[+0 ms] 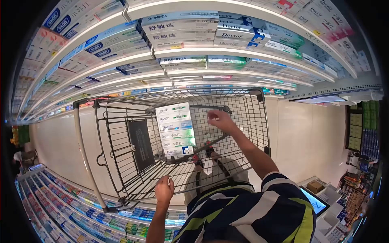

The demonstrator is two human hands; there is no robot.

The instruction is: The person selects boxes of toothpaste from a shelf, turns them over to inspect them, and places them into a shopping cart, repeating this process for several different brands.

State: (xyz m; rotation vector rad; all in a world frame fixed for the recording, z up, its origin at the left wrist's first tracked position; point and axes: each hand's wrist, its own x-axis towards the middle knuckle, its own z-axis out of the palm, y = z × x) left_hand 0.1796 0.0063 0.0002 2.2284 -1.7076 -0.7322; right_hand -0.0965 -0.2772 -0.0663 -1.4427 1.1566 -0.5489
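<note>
A stack of white Doctor toothpaste boxes [175, 128], with green and blue markings, sits inside a wire shopping cart [247, 121] toward its handle side. To the right of the stack, my right hand [220, 120] hangs over the basket, fingers loosely bent and nothing visible in them. My left hand [165, 189] is at the cart's near side, just below the stack in this view. Its fingers are partly bent with the thumb apart, and it holds nothing visible.
Shelves of boxed toothpaste [182, 32] run along the far side of the cart. More stocked shelves [60, 206] stand at lower left. The cart's handle bar [83, 150] is on the left, and a lit screen [314, 200] is at lower right.
</note>
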